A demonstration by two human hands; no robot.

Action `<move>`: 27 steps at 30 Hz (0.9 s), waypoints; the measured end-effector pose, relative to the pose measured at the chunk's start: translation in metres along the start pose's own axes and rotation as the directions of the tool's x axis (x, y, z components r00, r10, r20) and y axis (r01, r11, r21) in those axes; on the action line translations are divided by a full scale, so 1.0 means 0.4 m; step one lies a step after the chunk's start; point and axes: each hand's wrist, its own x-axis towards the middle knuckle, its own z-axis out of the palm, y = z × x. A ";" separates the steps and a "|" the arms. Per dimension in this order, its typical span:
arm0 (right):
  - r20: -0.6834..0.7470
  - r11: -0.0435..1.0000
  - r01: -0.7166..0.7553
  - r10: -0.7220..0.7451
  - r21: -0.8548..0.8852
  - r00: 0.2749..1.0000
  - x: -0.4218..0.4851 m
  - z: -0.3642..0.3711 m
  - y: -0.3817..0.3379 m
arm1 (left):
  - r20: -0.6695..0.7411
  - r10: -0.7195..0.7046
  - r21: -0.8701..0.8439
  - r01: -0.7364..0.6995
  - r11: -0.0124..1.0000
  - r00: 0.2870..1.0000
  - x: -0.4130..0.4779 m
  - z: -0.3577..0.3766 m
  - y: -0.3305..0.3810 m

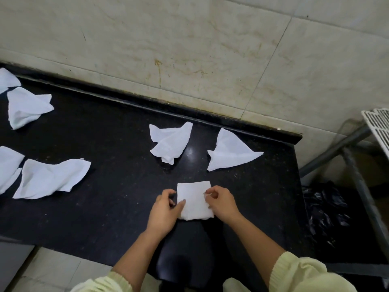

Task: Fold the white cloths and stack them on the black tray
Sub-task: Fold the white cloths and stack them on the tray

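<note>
Black counter: I see the folded cloth between the left hand and right hand, each pinching a side edge, its near edge apparently touching the black tray.

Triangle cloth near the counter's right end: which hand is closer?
Right. The right hand sits just in front of the triangle cloth, pinching the folded cloth at its right edge; the left hand holds the left edge, farther off.

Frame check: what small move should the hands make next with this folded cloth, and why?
Probably draw the folded cloth toward the body and lay it on the black tray. The left hand and right hand already pinch its side edges, it looks like a neat rectangle, and the tray lies right at its near edge.
</note>
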 end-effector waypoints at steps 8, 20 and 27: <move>-0.020 0.991 -0.033 0.031 -0.133 0.999 0.006 -0.015 0.045 | -0.032 -0.183 0.142 0.185 0.972 0.983 0.008 0.015 0.047; 0.137 0.868 -0.290 0.256 0.403 0.957 0.017 -0.006 0.028 | 0.203 -0.478 -0.141 0.508 0.850 0.855 0.021 -0.001 0.103; 0.263 0.708 -0.314 0.185 0.632 0.947 0.017 -0.075 -0.010 | 0.328 -0.397 -0.409 0.508 0.758 0.857 0.006 -0.009 0.158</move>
